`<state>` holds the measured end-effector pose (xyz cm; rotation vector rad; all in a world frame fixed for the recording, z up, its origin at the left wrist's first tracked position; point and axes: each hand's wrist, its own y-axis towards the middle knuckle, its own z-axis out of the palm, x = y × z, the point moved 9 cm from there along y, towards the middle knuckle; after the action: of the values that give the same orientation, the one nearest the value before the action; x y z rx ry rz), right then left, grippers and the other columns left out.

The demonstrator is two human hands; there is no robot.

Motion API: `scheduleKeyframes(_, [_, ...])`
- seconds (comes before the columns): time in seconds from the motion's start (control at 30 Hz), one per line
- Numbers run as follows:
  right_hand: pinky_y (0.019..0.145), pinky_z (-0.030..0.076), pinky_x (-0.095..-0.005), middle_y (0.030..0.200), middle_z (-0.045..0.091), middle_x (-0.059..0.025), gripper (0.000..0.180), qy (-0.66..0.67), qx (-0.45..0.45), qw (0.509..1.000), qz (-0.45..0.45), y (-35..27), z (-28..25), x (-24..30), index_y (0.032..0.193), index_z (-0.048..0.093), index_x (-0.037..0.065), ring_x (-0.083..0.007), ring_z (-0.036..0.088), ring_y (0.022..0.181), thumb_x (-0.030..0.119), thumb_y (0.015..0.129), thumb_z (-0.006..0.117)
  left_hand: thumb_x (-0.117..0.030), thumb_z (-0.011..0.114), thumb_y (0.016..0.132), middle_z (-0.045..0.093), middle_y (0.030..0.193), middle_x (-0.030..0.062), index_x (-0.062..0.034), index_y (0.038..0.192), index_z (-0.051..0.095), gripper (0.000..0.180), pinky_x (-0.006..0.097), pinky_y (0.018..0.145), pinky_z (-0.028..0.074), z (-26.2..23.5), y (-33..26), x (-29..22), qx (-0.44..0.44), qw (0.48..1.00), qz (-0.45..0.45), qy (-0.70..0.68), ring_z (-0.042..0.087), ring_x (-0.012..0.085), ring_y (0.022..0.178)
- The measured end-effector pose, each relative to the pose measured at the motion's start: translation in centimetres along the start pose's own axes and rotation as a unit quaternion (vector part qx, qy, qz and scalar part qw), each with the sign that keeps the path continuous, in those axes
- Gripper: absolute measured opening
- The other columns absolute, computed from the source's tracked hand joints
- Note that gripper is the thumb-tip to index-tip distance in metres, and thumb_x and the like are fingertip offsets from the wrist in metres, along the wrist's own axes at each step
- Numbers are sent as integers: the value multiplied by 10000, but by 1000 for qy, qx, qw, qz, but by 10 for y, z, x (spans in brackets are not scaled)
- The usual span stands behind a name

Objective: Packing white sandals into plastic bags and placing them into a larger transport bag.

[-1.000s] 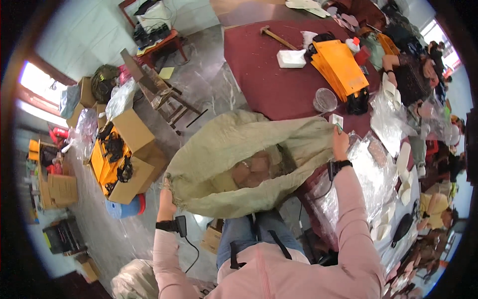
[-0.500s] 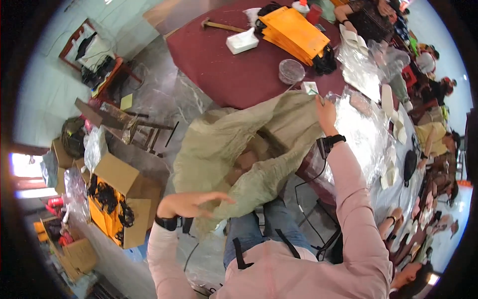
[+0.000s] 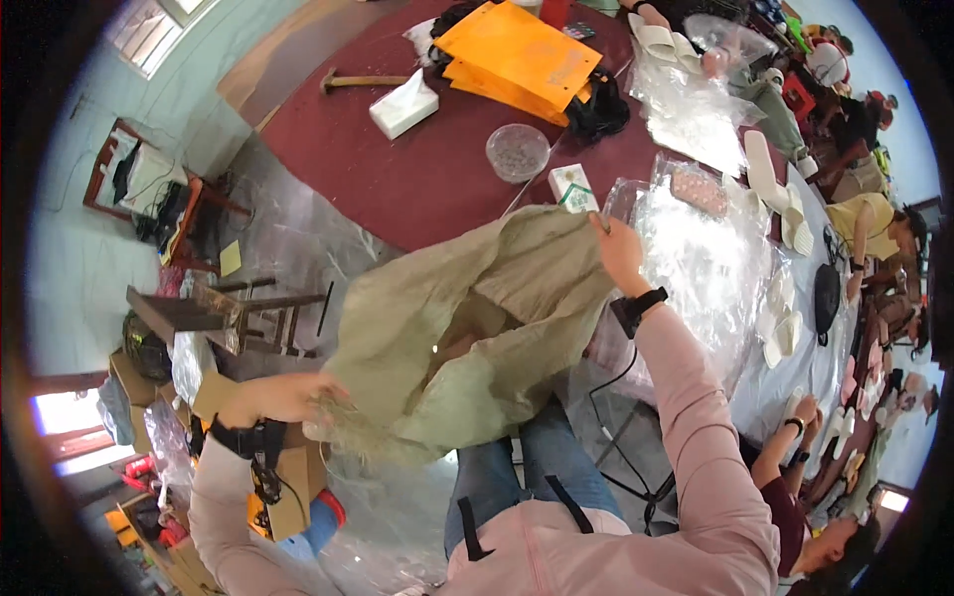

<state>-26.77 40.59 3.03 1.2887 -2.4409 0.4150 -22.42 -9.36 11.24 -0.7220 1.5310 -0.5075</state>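
Observation:
A greenish woven sack (image 3: pixel 397 318) is stretched between my two hands in front of my legs, its mouth gaping. Inside it the brownish contents are mostly in shadow, and I cannot make them out. My left hand (image 3: pixel 283 399) is closed on the sack's frayed edge at the lower left. At the upper right, beside the table edge, my right hand (image 3: pixel 620 256) pinches the other end of its rim. A small white and green box (image 3: pixel 572 187) lies on the table just beyond my right hand.
On the dark red table (image 3: pixel 328 159) are a hammer (image 3: pixel 368 80), a tissue pack (image 3: pixel 404 105), orange bags (image 3: pixel 512 60) and a clear round tub (image 3: pixel 518 152). Plastic film (image 3: pixel 706 268) and white slippers (image 3: pixel 782 318) cover the right side, where other people work. A wooden stool (image 3: pixel 234 313) stands left.
My left hand has moved left and down and closed on the sack's edge, pulling it outward. My right hand still grips the rim. The view has shifted, showing more of the right side.

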Motion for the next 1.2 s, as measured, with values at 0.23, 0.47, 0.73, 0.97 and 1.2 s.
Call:
scheduleKeyframes(0.23, [628,435,-449,712,585,-218,493,-25,17,998,-52,29,14,2,749,566,10,-364,579,742,474,865,448,-165,517,811,582,997,193,-57,1079,551,291,419,816,429,-7,69,-64,-36,938,-104,330,565,348,915])
scheduleKeyframes(0.47, [835,387,-456,1155,485,-119,430,-77,-193,943,-260,15,18,63,1105,508,91,-278,469,1048,349,772,595,-218,500,869,327,1341,178,-159,1283,402,429,511,957,292,-43,278,-95,-349,869,110,334,339,388,1198])
scheduleKeyframes(0.73, [1027,220,-523,1330,386,-77,505,-138,346,732,-571,-111,65,18,1084,581,149,-259,380,1202,484,708,615,-416,534,819,277,1395,160,-250,1144,566,366,631,986,102,-145,319,-83,-374,874,14,310,202,394,1290])
scheduleKeyframes(0.97, [945,308,-505,1203,506,-136,420,248,303,902,-182,-8,46,-12,1022,616,77,-308,438,1127,396,750,641,-438,660,712,249,1408,180,-242,1032,632,376,625,1002,24,-170,332,-88,-390,884,1,259,155,417,1304])
scheduleKeyframes(1.2, [798,406,-460,1152,433,-254,737,-114,-37,988,-93,88,59,30,1325,346,168,-391,461,1021,274,678,683,-489,633,721,307,1346,227,-74,1131,550,590,630,972,124,-113,351,-131,-478,812,-15,334,211,451,1261])
